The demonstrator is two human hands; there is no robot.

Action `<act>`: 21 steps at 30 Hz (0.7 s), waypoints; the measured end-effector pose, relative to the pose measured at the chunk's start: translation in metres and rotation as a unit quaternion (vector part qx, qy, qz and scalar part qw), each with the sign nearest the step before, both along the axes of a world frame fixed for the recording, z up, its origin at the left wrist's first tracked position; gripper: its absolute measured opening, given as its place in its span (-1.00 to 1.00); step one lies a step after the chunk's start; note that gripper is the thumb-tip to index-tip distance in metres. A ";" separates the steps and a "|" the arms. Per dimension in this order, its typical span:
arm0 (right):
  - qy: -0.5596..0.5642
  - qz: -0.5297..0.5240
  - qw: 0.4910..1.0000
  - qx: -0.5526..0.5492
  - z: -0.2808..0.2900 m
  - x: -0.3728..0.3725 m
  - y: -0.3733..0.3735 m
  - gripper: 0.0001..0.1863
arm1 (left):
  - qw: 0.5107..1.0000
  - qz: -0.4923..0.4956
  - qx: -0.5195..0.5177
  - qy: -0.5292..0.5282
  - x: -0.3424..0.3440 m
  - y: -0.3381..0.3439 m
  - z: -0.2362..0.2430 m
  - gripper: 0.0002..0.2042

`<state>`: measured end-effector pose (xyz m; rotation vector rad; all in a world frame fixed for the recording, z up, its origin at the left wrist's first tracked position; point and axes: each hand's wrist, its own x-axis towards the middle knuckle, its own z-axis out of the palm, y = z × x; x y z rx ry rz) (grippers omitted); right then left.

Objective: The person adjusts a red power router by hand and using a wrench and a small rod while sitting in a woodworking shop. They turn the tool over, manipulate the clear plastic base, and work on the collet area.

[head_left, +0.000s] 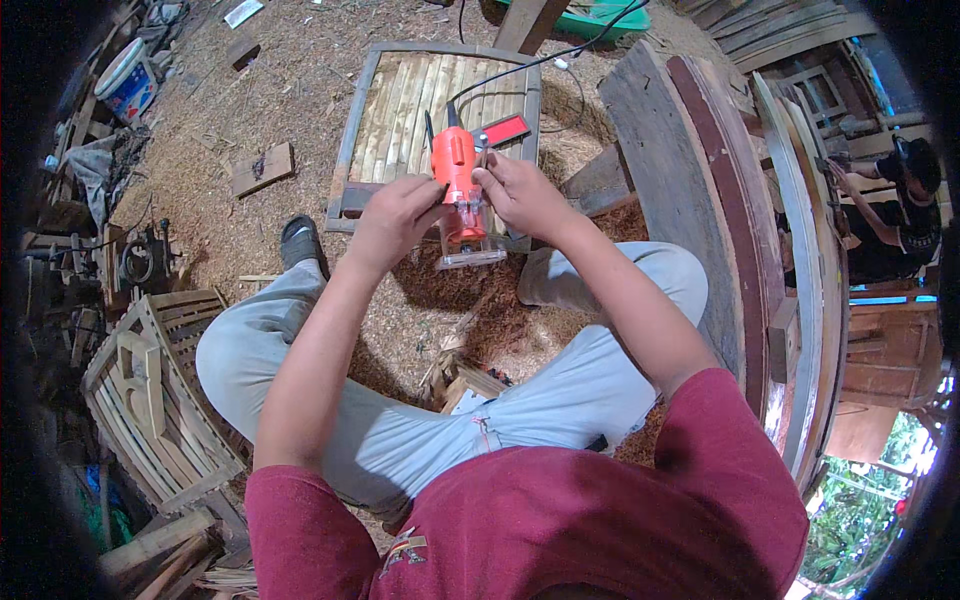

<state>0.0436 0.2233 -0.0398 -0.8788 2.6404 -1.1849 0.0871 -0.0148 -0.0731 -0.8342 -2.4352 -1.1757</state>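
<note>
An orange trim router (455, 165) with a clear plastic base is held over the near edge of a slatted wooden panel (405, 95). Its base points toward me, and a black cord leaves its far end. My left hand (398, 220) has its fingers closed at the router's left side, by the join between body and base. On the other side, my right hand (522, 195) grips it, thumb near a small metal part. What the left fingertips pinch is partly hidden. Just right of the router, a flat red rectangular thing (503, 130) lies on the panel.
Thick planks (680, 200) stand along my right side, and beyond them is another person (895, 200). A slatted wooden piece (165, 400) leans at my left. Sawdust covers the ground, with a wood block (263, 170) on it. The black cord (560, 52) runs to the far right.
</note>
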 end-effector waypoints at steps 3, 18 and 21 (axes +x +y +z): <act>-0.007 -0.007 1.000 -0.026 -0.001 -0.001 -0.001 -0.71 | 1.000 0.007 -0.005 0.030 0.004 0.003 -0.003 -0.76; -0.044 -0.044 0.998 -0.026 -0.006 -0.003 -0.002 -0.68 | 0.995 -0.008 -0.056 0.080 0.007 0.005 0.006 -0.75; -0.047 -0.036 0.998 -0.011 0.000 -0.002 -0.002 -0.69 | 0.996 -0.004 -0.072 0.056 0.009 0.005 0.009 -0.77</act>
